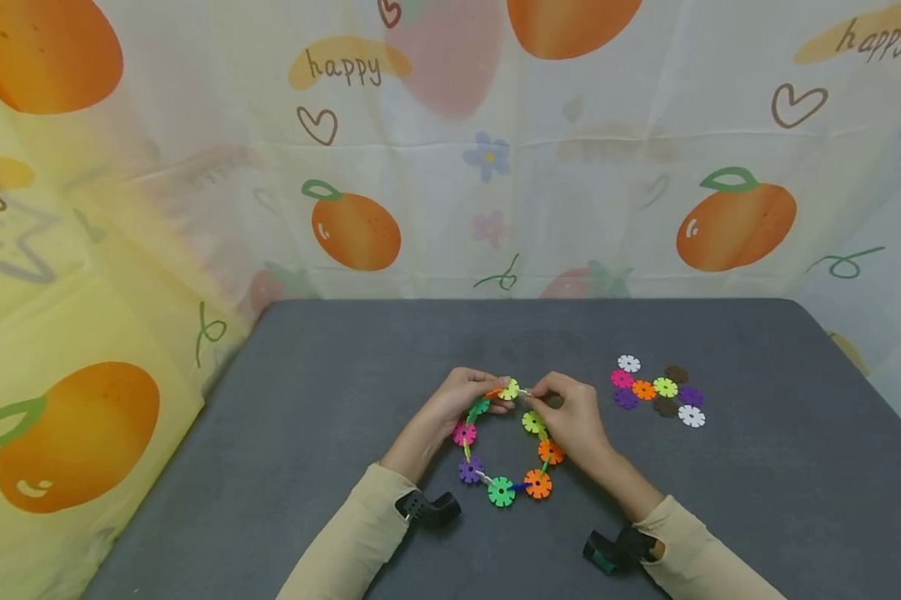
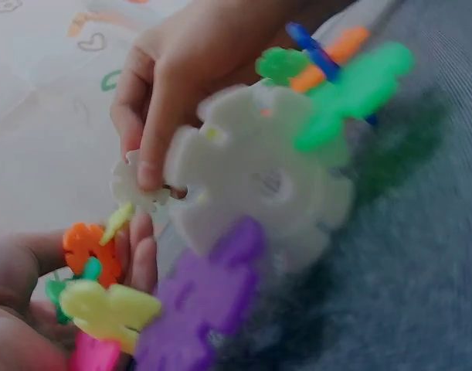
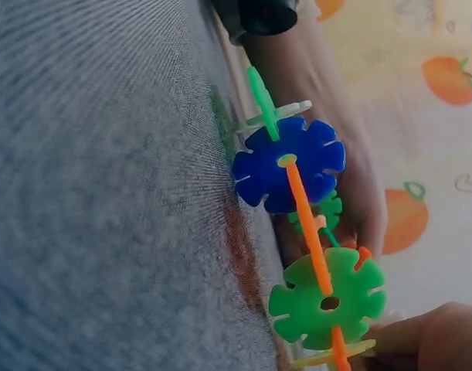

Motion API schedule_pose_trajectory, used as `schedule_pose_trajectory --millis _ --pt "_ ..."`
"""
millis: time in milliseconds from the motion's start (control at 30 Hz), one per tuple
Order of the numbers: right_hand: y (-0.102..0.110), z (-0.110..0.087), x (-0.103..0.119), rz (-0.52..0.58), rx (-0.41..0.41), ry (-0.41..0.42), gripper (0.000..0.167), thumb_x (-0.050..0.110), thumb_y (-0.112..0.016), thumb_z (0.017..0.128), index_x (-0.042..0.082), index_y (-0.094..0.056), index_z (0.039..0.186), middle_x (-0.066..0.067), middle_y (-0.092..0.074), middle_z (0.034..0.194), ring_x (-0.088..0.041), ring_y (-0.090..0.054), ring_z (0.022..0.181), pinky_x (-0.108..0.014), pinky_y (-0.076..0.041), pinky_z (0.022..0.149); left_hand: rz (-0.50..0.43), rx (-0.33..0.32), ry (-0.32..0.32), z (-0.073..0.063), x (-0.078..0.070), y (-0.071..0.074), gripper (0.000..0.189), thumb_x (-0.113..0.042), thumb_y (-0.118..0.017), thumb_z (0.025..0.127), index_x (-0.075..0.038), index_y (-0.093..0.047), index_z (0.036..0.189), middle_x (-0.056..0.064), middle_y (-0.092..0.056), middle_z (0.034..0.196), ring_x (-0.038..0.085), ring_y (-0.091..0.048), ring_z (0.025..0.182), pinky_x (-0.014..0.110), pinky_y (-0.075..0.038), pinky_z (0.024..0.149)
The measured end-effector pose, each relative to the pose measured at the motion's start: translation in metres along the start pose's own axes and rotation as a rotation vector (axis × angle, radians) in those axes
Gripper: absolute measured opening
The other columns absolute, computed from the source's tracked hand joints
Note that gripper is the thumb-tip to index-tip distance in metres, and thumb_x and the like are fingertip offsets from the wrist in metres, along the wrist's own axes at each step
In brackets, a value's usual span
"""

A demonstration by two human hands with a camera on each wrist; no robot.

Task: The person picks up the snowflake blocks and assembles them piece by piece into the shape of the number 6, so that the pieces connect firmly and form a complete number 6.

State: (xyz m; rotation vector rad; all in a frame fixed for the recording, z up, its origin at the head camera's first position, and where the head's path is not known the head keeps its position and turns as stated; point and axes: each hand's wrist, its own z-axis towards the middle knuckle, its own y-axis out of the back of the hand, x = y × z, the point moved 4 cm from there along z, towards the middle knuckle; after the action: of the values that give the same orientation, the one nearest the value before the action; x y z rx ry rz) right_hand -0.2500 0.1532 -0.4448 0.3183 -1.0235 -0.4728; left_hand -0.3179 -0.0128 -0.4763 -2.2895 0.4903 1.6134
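Note:
A ring-shaped chain of notched plastic snowflake discs in several colours hangs between both hands, with a green disc at its near side. My left hand holds the chain at its upper left, by an orange disc and a yellow disc. Thumb and fingertips of my right hand pinch a white disc beside that yellow one. Another yellow disc lies just below the right fingers. In the right wrist view a blue disc and a green disc stand close to the camera.
Right of the hands, a loose cluster of discs lies on the grey table, among them an orange disc, a pink disc and a white disc. A fruit-printed curtain hangs behind the table.

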Motion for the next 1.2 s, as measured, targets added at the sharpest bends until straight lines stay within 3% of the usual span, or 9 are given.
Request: schedule_pose_trajectory --millis 133,233,400,533,600,800,900,1033,1200 --pt "0.001 0.002 -0.009 0.232 0.050 -0.180 0.005 0.006 -0.074 0.085 0.001 -0.072 0.085 -0.016 -0.073 0.087 -0.015 -0.070 0.074 -0.022 -0.060 0.069 -0.052 -0.011 0.006 0.000 -0.002 -0.001 0.035 -0.023 -0.067 0.093 0.006 -0.068 0.113 0.011 -0.074 0.092 0.013 -0.072 0.074 0.031 -0.062 0.077" --pt "0.001 0.003 -0.015 0.384 0.098 -0.322 0.014 0.007 -0.071 0.088 -0.005 -0.070 0.096 -0.025 -0.071 0.094 -0.016 -0.072 0.077 -0.025 -0.061 0.072 -0.087 -0.023 0.022 0.000 -0.003 -0.001 0.039 -0.024 -0.067 0.093 0.006 -0.066 0.117 0.014 -0.072 0.104 0.012 -0.072 0.074 0.031 -0.062 0.078" --pt "0.002 0.004 -0.018 0.364 0.126 -0.406 0.018 0.010 -0.072 0.088 -0.006 -0.070 0.097 -0.023 -0.072 0.095 -0.011 -0.071 0.077 -0.024 -0.061 0.073 -0.082 -0.038 0.054 0.000 -0.003 0.001 0.040 -0.024 -0.066 0.093 0.005 -0.064 0.121 0.016 -0.066 0.119 0.012 -0.071 0.072 0.031 -0.062 0.078" --pt "0.003 0.003 -0.021 0.313 0.117 -0.424 0.020 0.016 -0.076 0.086 -0.001 -0.073 0.096 -0.018 -0.072 0.097 -0.008 -0.068 0.079 -0.021 -0.059 0.074 -0.082 -0.029 0.070 0.001 -0.001 0.001 0.037 -0.022 -0.065 0.094 0.006 -0.066 0.117 0.015 -0.069 0.111 0.012 -0.071 0.072 0.032 -0.062 0.079" --pt "0.003 0.003 -0.021 0.275 0.115 -0.394 0.019 0.018 -0.077 0.085 0.002 -0.074 0.095 -0.016 -0.073 0.097 -0.008 -0.067 0.080 -0.020 -0.057 0.073 -0.082 -0.029 0.066 0.002 0.000 0.000 0.036 -0.022 -0.066 0.094 0.006 -0.067 0.116 0.013 -0.070 0.106 0.012 -0.070 0.071 0.032 -0.062 0.078" --pt "0.005 0.003 -0.006 0.108 0.045 -0.126 0.005 0.012 -0.077 0.083 0.009 -0.074 0.081 -0.005 -0.073 0.084 -0.012 -0.068 0.075 -0.021 -0.057 0.070 0.028 0.002 -0.001 0.000 0.000 -0.007 0.033 -0.021 -0.064 0.095 0.007 -0.069 0.112 0.017 -0.074 0.096 0.011 -0.072 0.070 0.031 -0.062 0.076" --pt "0.003 0.005 0.002 0.054 0.035 -0.048 0.004 0.015 -0.076 0.085 0.013 -0.074 0.083 0.000 -0.072 0.083 -0.012 -0.068 0.076 -0.025 -0.057 0.071 0.064 0.030 -0.030 0.000 0.000 -0.010 0.030 -0.019 -0.062 0.096 0.006 -0.070 0.111 0.020 -0.074 0.098 0.012 -0.073 0.071 0.033 -0.062 0.076" --pt "0.005 0.008 0.002 0.082 0.026 -0.105 0.006 0.016 -0.074 0.087 0.012 -0.073 0.092 -0.003 -0.073 0.089 -0.014 -0.069 0.082 -0.023 -0.057 0.076 -0.004 0.032 -0.024 0.001 -0.001 -0.007 0.032 -0.020 -0.062 0.097 0.006 -0.068 0.114 0.018 -0.070 0.111 0.013 -0.072 0.073 0.034 -0.062 0.076" --pt "0.011 0.009 -0.014 0.265 0.037 -0.272 0.018 0.009 -0.073 0.087 0.001 -0.069 0.104 -0.018 -0.072 0.096 -0.015 -0.071 0.083 -0.020 -0.059 0.076 -0.093 0.007 0.007 0.002 -0.001 0.001 0.034 -0.021 -0.064 0.095 0.006 -0.065 0.117 0.014 -0.063 0.114 0.014 -0.072 0.074 0.033 -0.062 0.079"
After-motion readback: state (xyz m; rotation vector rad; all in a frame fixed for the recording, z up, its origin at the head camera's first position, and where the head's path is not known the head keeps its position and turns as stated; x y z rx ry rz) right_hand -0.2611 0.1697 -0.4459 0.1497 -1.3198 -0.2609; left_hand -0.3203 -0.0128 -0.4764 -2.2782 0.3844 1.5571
